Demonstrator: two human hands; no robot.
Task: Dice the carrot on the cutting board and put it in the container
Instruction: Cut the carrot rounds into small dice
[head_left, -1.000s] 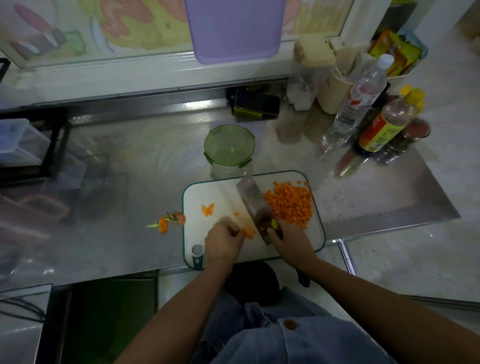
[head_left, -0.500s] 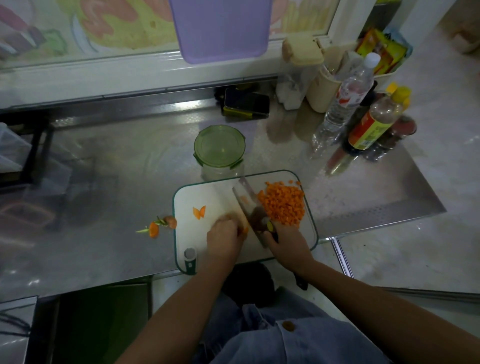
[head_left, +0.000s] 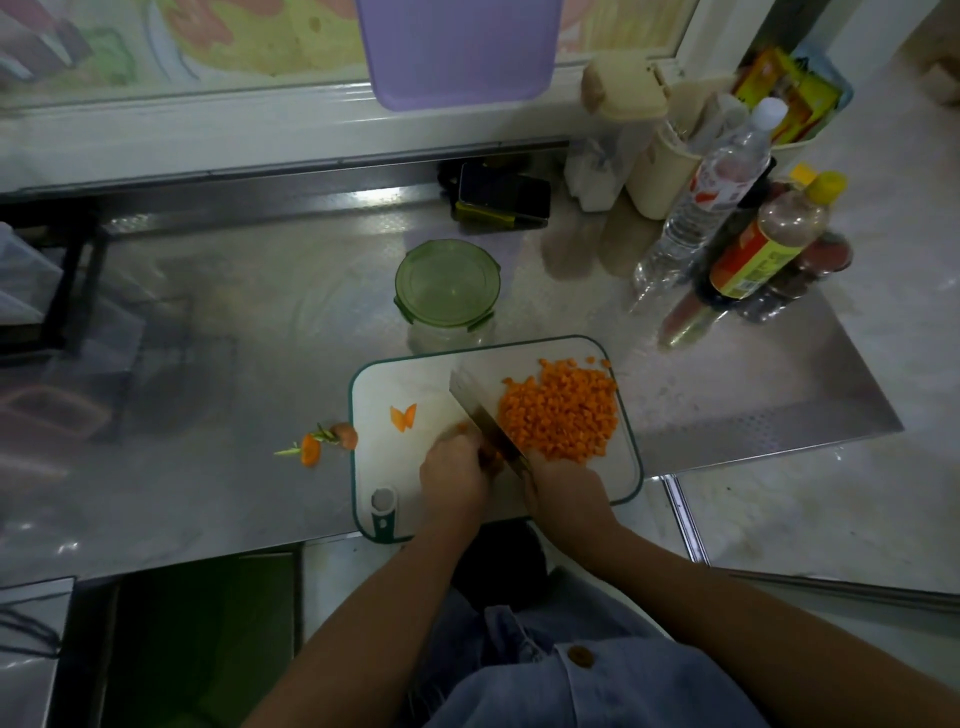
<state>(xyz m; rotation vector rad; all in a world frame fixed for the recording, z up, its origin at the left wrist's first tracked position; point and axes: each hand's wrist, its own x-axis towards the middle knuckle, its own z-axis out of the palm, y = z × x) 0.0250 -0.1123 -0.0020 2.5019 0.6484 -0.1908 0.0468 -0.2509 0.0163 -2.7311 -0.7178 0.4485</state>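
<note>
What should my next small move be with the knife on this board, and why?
Probably lift the steel cleaver slightly, shift it toward the left hand and chop down. The right hand grips its handle, blade down on the white green-rimmed cutting board, and the left hand holds a remaining orange carrot piece beside the blade. The diced carrot pile is already large, so little seems left.

Carrot remnant (head_left: 462, 427): shorter, now almost hidden under the left hand (head_left: 452, 475). Knife (head_left: 485, 415): blade nearer that hand's curled fingers, gap closed. Diced pile (head_left: 563, 413): slightly larger on the knife side.
</note>
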